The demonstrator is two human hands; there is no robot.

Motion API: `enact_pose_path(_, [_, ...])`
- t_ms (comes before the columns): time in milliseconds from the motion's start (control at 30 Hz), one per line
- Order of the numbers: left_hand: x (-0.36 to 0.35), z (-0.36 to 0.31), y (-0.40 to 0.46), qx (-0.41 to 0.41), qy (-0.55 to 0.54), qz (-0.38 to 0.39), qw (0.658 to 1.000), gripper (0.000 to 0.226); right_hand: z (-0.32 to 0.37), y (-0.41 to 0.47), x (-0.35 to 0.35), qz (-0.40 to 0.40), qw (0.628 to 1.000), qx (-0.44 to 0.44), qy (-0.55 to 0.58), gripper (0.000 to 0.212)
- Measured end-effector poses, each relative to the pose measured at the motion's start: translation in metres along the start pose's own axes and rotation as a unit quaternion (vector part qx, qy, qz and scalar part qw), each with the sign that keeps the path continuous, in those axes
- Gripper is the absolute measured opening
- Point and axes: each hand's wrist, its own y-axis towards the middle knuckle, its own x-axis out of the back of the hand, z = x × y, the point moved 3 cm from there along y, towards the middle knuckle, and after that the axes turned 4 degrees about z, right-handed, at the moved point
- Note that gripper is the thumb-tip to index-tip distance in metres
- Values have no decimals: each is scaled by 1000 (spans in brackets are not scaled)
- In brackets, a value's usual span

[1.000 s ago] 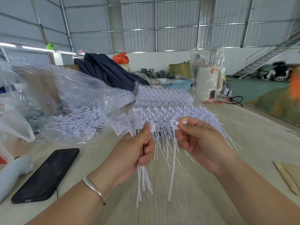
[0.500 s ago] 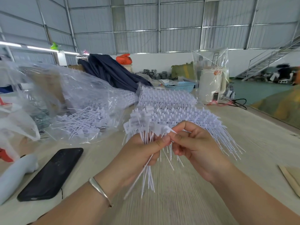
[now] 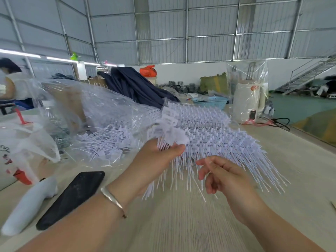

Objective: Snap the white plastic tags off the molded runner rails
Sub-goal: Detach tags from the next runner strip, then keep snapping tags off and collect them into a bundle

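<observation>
The left hand (image 3: 156, 159) is raised above the desk (image 3: 181, 224), forearm reaching in from the lower left with a silver bangle (image 3: 111, 199) on the wrist, its thumb and fingers curled round a bunch of loose white tags (image 3: 167, 135); the flat heads fan out blurred above the thumb and the thin stems hang below the palm. The right hand (image 3: 223, 177) sits lower and to the right, apart from the bunch, its fingers loosely curled and relaxed, the forefinger and thumb pointing left; I can see nothing gripped in it. Just beyond both hands, the stacked runner rails (image 3: 218, 135) lie on the desk, rows of tags attached and their stems splaying toward the near right. To the left a clear plastic bag (image 3: 87, 124) holds a heap of separated tags. A black phone (image 3: 72, 197) lies flat near the left forearm, beside a white object (image 3: 27, 206) whose nature I cannot tell.
</observation>
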Motion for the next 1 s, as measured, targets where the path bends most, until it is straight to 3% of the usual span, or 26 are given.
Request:
enact_pose_path(33, [10, -1, 7, 14, 18, -19, 1000, 45, -1, 1, 0, 0, 1000, -4, -3, 22])
enact_pose_path(133, [52, -3, 28, 12, 199, -85, 976, 32, -5, 3, 1, -6, 1000, -10, -10, 21])
enact_pose_path(267, [120, 3, 61, -20, 488, -160, 858, 31, -12, 8, 2, -11, 999, -15, -44, 21])
enact_pose_path(333, [150, 14, 79, -14, 563, -137, 815, 33, -15, 11, -1, 6, 998, -21, -66, 21])
enact_pose_path(433, [191, 37, 104, 61, 633, -74, 768, 25, -16, 16, -4, 30, 995, -24, -96, 20])
enact_pose_path(567, [228, 65, 124, 146, 607, -59, 779, 18, -18, 18, -5, 42, 989, -14, -138, 23])
enact_pose_path(600, [233, 72, 128, 155, 589, -63, 790, 26, -18, 19, -6, 46, 988, -11, -145, 24])
enact_pose_path(667, [238, 88, 134, 167, 571, -53, 802, 62, -19, 19, -8, 57, 986, -13, -153, 22])
enact_pose_path(733, [237, 102, 134, 170, 574, -41, 800, 72, -20, 18, -9, 64, 985, -19, -157, 20])
enact_pose_path(867, [234, 117, 130, 162, 563, -70, 808, 51, -18, 15, -9, 60, 983, -14, -174, 19])
enact_pose_path(1000, [208, 99, 120, 77, 579, -122, 802, 33, -16, 12, -11, 62, 980, -13, -190, 20])
